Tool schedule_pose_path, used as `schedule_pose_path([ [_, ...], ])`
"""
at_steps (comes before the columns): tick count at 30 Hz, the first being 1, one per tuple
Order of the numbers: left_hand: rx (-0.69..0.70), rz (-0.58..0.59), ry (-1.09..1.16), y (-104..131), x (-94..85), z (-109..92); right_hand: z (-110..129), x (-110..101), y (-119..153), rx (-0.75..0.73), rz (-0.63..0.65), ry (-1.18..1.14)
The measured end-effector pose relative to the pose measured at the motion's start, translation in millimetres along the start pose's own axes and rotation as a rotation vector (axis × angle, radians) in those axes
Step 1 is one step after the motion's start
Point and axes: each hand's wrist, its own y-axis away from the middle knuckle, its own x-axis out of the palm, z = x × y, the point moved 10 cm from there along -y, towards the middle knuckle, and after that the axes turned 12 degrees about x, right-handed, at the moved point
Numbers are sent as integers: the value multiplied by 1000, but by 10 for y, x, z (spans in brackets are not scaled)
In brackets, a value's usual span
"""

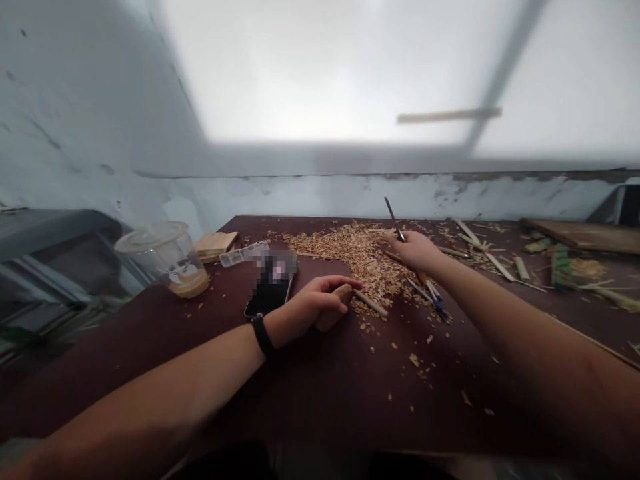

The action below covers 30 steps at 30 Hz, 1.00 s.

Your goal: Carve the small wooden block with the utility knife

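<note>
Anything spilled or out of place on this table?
Yes: pale shavings lie loose across the dark table, heaped near the right hand rather than contained; stray flakes scatter toward the near edge. The wall behind looks stained and patchy.

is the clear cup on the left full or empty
Mostly empty: the clear cup shows only a shallow tan layer at its bottom, with see-through sides above; whether that layer is liquid, I cannot tell.

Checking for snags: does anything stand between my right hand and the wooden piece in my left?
Nothing tall shows: wood shavings lie between your right hand and the wooden piece, with a stick near your left hand.
</note>
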Motion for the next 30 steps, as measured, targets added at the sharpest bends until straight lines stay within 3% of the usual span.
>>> schedule_pose_path([
  [6, 74, 101, -162, -34, 88, -112, -35, -64, 47, 47, -95, -98],
  [11, 123, 139, -486, -32, 19, -253, -149, -62, 171, 28, -173, -144],
  [16, 174, -47, -816, -39, -323, -474, -186, 28, 282, -32, -170, -132],
  [20, 155, -196, -958, -90, -552, -481, -99, 176, 261, -109, -130, -80],
  [26, 135, -275, -1114, -76, -607, -551, -4, 354, 158, -187, -78, -3],
  [30, 44, -344, -1210, 21, -888, -798, -1, 422, 147, -206, -51, 48],
])
